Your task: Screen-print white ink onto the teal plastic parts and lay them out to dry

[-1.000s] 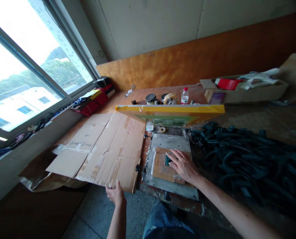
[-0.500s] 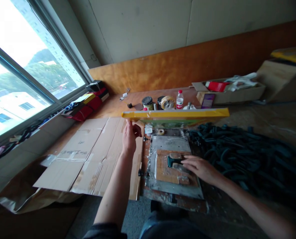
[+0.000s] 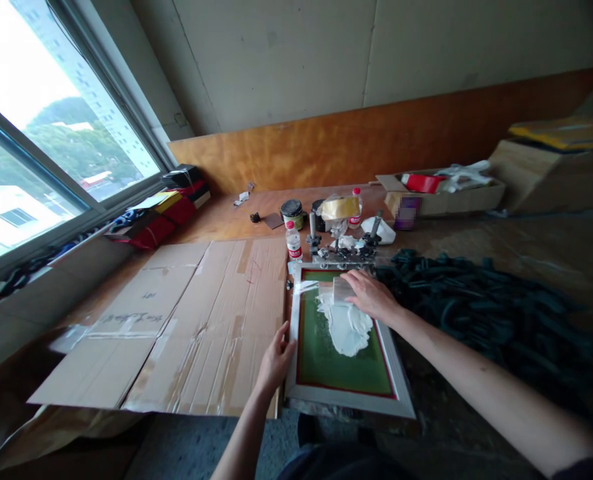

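The screen-printing frame, with pale edges and green mesh, lies down over the base plate, hiding the wooden jig and the dark piece. White ink is spread in a thick patch over the mesh's upper middle. At the far end of the mesh, my right hand is closed on a pale squeegee, which touches the ink. My left hand is at the left edge of the frame, its fingers bent against the rim. Behind the frame stands the metal hinge clamp.
Flattened cardboard covers the bench to the left. A heap of dark green parts lies to the right. Behind the clamp are a plastic bottle, an ink tin and a tape roll. An open carton sits at the back right.
The raised screen frame has come down flat over the jig. My left hand has moved down with it. My right hand has gone from the dark piece on the jig to the squeegee.
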Motion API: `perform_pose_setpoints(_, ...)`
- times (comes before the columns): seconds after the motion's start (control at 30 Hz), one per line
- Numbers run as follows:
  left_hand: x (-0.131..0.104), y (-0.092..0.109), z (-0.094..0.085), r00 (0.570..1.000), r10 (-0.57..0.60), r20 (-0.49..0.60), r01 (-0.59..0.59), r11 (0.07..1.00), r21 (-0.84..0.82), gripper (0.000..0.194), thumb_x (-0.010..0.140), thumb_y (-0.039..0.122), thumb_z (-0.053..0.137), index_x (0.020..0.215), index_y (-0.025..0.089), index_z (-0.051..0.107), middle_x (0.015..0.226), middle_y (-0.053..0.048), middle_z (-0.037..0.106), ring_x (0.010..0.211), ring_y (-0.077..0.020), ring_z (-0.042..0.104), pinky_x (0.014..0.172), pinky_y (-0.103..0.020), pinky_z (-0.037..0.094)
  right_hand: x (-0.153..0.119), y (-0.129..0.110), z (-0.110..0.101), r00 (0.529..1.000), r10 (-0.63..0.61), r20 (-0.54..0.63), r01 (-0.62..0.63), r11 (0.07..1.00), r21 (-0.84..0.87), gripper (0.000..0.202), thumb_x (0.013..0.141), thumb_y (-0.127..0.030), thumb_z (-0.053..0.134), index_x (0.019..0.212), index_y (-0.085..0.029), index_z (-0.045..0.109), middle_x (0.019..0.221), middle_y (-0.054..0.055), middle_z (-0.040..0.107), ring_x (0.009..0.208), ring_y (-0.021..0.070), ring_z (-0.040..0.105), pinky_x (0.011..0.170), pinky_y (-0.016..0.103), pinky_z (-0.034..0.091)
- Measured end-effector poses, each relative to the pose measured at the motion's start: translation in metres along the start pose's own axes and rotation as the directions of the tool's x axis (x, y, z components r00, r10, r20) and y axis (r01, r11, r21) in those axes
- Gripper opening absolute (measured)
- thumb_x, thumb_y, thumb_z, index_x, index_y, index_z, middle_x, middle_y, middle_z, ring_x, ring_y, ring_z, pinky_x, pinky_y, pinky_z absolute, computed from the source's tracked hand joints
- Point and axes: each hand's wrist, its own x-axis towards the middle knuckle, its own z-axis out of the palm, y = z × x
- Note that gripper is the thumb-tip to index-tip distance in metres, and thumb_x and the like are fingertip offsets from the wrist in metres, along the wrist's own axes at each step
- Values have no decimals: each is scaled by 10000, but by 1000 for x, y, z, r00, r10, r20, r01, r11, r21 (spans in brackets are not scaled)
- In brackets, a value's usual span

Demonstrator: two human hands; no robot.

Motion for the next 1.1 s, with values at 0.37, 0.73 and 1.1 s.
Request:
perform_pose_setpoints(0.37, 2, -6, 0, 997, 41, 59, -44, 998, 52, 560, 871, 419, 482, 1371, 167, 507, 793, -27, 652, 771, -190, 613, 736, -275, 460, -30, 4, 16, 990, 136, 44, -126, 976, -175, 74, 837, -174, 548, 880, -170, 608, 861, 89, 673, 824, 204, 629, 685, 258, 451)
perform_pose_setpoints(0.73, 1, -12, 2, 997, 38, 60, -38, 999, -3, 559, 883, 445, 479, 1375, 179, 503, 862, -40, 680, 800, -194, 628, 752, -288, 477, -93, -7, 18, 886, -450, 108, 437, 891, 125, 280, 755, -9, 408, 839, -181, 613, 843, 81, 626, 841, 209, 545, 754, 314, 454)
perform_pose_setpoints(1.1, -2, -8, 1, 1000, 12, -2, -12, 998, -69, 599, 824, 504, 561, 1303, 144, 581, 716, -20, 643, 701, -172, 591, 643, -254, 461, -100, -8, 34, 899, -433, -63, 437, 891, 120, 360, 818, -17, 395, 1003, -171, 664, 963, 89, 656, 919, 211, 581, 791, 315, 494)
